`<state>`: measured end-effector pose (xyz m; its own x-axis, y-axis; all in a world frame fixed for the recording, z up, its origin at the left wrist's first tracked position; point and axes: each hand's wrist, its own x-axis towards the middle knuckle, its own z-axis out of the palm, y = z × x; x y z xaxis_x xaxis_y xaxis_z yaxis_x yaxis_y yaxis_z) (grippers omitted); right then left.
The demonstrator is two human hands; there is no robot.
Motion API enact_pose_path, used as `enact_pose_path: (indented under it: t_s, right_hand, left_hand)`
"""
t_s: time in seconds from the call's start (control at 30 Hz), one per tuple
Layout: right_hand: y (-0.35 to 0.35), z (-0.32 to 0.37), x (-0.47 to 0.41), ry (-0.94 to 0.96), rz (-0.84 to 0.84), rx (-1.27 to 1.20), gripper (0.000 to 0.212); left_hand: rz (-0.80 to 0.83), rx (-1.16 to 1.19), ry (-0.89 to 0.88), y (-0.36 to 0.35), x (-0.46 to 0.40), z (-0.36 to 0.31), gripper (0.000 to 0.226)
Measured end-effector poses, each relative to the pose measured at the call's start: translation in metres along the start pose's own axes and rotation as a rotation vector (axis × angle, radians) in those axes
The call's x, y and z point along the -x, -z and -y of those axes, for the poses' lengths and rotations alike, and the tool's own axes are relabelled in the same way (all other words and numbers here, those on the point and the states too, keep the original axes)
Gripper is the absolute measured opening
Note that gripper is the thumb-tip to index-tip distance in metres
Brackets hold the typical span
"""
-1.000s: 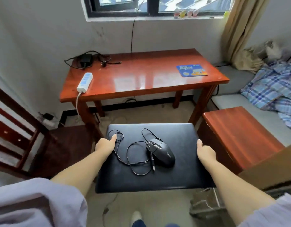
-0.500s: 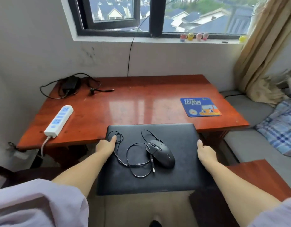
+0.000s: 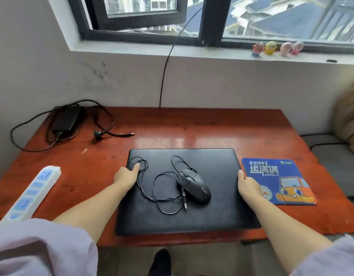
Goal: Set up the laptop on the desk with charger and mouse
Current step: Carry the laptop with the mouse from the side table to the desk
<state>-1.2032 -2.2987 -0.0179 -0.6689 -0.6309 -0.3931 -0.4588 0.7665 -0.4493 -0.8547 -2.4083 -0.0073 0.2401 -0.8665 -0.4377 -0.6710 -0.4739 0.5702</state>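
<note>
Closed laptop (image 3: 184,212) on desk (image 3: 212,134), between both gripping hands (image 3: 125,174).

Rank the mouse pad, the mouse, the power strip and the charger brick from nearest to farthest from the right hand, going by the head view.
From the right hand gripping the laptop's right edge:
1. Mouse pad, touching the hand on its right.
2. Mouse, left of the hand, on the laptop lid.
3. Power strip, by the desk's left edge.
4. Charger brick, back-left corner.
</note>
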Motion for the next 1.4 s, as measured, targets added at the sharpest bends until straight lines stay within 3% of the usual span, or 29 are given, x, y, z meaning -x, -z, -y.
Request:
enact_pose_path:
  t_s: [0.33,0.57,0.83,1.1,1.4]
  right_hand:
    - [0.007,0.049,-0.114,-0.013,0.076,0.076,0.067]
    - [0.017,0.067,-0.163,0.114,0.126,0.226,0.063]
    - [0.017,0.066,-0.173,0.241,0.123,0.383,0.058]
    - [0.021,0.067,-0.177,0.338,0.108,0.559,0.054]
    - [0.022,0.074,-0.168,0.232,0.156,0.525,0.053]
  left_hand:
    - [0.052,-0.122,0.009,-0.033,-0.097,-0.082,0.070]
    - [0.029,-0.241,0.029,-0.050,-0.133,-0.098,0.072]
    - [-0.002,-0.349,-0.024,-0.052,-0.147,-0.094,0.074]
    - [-0.068,-0.640,-0.167,-0.042,-0.150,-0.091,0.067]
    - [0.025,-0.504,-0.123,-0.043,-0.128,-0.086,0.058]
